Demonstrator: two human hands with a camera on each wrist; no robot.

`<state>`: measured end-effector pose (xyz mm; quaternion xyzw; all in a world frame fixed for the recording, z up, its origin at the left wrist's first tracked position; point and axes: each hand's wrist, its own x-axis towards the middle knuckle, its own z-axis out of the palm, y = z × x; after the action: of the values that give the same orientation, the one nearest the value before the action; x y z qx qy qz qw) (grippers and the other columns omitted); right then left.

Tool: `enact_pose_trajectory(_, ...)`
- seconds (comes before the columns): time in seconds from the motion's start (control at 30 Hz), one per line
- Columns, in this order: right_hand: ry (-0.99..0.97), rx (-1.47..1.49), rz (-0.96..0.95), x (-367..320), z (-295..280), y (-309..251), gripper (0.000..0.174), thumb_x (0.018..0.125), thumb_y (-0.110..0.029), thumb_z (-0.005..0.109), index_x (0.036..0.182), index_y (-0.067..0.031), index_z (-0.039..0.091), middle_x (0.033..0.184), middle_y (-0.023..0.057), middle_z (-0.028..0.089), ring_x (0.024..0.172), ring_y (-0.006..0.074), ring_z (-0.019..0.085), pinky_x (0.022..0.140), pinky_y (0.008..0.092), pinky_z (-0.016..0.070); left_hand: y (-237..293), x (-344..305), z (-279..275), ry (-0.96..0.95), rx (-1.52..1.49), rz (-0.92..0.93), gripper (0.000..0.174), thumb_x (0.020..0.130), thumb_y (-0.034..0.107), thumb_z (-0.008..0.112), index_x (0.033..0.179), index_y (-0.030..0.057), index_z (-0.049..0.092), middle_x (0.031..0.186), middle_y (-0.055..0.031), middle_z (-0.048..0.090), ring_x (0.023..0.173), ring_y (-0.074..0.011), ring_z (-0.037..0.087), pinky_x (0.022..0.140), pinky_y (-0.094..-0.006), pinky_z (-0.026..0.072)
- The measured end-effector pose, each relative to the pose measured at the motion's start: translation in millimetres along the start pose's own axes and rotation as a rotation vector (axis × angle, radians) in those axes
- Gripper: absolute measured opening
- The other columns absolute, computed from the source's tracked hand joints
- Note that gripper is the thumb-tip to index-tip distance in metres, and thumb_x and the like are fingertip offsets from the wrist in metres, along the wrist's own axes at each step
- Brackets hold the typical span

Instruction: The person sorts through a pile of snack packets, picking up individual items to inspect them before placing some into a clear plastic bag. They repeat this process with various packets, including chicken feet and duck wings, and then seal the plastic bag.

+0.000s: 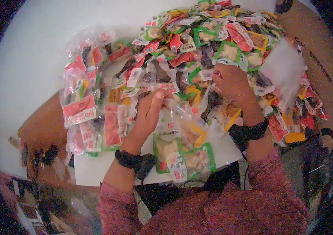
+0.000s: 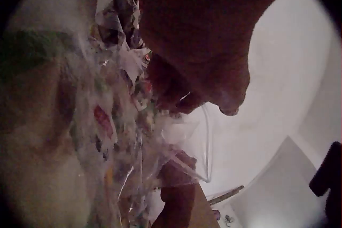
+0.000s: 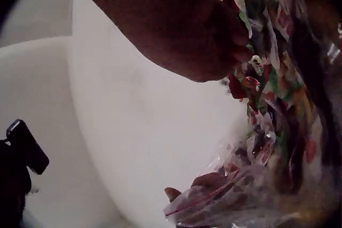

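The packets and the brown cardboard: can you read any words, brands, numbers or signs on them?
No text reads clearly enough to quote.
Red-and-white packet at the left: print too blurred.
Green-edged packets at the front: label print too small and blurred.
Brown cardboard: dark print, too unclear.
Both wrist views: nothing readable.

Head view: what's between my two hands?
A green-edged plastic packet and a yellow-edged one, among others, lie between left hand and right hand in the head view.
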<state>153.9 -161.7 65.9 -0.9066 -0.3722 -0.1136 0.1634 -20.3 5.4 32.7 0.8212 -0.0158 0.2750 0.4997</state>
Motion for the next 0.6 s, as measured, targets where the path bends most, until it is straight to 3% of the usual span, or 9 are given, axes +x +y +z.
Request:
enact_pose_trajectory(0.13, -0.097, -0.062, 0.026, -3.6, 0.4, -1.4, 0.020, 0.070, -0.027, 0.052, 0.075, -0.0074, 0.055, 0.070, 0.0123, 0.057, 0.066, 0.0285, 0.056, 0.058, 0.0387, 0.0430, -3.8, -0.3, 1.0, 0.074, 0.036, -0.064, 0.041, 0.089, 0.032, 0.032, 0.084, -0.0015, 0.054, 0.074, -0.0040, 0.054, 0.066, -0.0107, 0.047, 0.060, -0.0242, 0.0390)
enact_pose_trajectory(0.2, -0.186, 0.142, -0.092, -11.5, -17.3, -9.4, 0.019, 0.069, -0.026, 0.053, 0.075, -0.0080, 0.054, 0.070, 0.0120, 0.057, 0.067, 0.0287, 0.056, 0.058, 0.0399, 0.0428, -10.7, 1.5, -1.5, 0.057, 0.084, -0.075, 0.041, 0.089, 0.032, 0.032, 0.084, -0.0011, 0.055, 0.074, -0.0036, 0.054, 0.065, -0.0103, 0.047, 0.060, -0.0236, 0.0385)
enact_pose_trajectory(0.23, -0.173, 0.126, -0.162, -10.4, -11.5, -3.5, 0.039, 0.072, -0.041, 0.053, 0.083, -0.0050, 0.061, 0.079, 0.0194, 0.059, 0.071, 0.0308, 0.059, 0.063, 0.0411, 0.0463, -14.0, 2.3, -1.8, 0.060, 0.052, -0.072, 0.040, 0.089, 0.032, 0.033, 0.084, -0.0006, 0.055, 0.074, -0.0031, 0.054, 0.065, -0.0098, 0.046, 0.060, -0.0234, 0.0382)
enact_pose_trajectory(0.33, -0.154, -0.072, -0.092, -6.9, 1.2, 3.4, 0.032, 0.071, -0.035, 0.055, 0.082, -0.0053, 0.061, 0.078, 0.0183, 0.059, 0.071, 0.0306, 0.059, 0.063, 0.0406, 0.0465, -14.2, 1.4, -0.3, 0.080, -0.027, -0.124, 0.040, 0.089, 0.033, 0.033, 0.084, 0.0001, 0.055, 0.074, -0.0026, 0.054, 0.065, -0.0090, 0.046, 0.059, -0.0230, 0.0378)
enact_pose_trajectory(0.47, -0.148, 0.014, -0.139, -3.6, 17.5, 21.4, 0.024, 0.066, -0.027, 0.058, 0.074, -0.0060, 0.050, 0.070, 0.0132, 0.055, 0.069, 0.0302, 0.055, 0.059, 0.0392, 0.0422, -15.5, 2.6, 2.8, 0.157, -0.013, -0.187, 0.040, 0.089, 0.033, 0.033, 0.081, 0.0009, 0.055, 0.072, -0.0021, 0.053, 0.064, -0.0086, 0.045, 0.059, -0.0229, 0.0378)
enact_pose_trajectory(0.53, -0.255, 0.007, -0.103, -6.4, 5.1, 11.6, 0.026, 0.065, -0.027, 0.060, 0.080, -0.0067, 0.050, 0.076, 0.0136, 0.056, 0.073, 0.0296, 0.055, 0.060, 0.0387, 0.0426, -11.4, 3.2, 4.0, 0.154, -0.022, -0.190, 0.040, 0.089, 0.033, 0.033, 0.081, 0.0009, 0.056, 0.072, -0.0021, 0.053, 0.064, -0.0086, 0.046, 0.059, -0.0230, 0.0378)
enact_pose_trajectory(0.6, -0.212, -0.003, -0.135, -5.8, 12.1, 17.9, 0.027, 0.066, -0.025, 0.059, 0.082, -0.0070, 0.049, 0.077, 0.0133, 0.056, 0.073, 0.0297, 0.055, 0.061, 0.0387, 0.0426, -10.4, 3.5, 2.2, 0.155, -0.029, -0.199, 0.040, 0.089, 0.033, 0.033, 0.080, 0.0009, 0.056, 0.072, -0.0020, 0.053, 0.064, -0.0086, 0.046, 0.059, -0.0231, 0.0377)
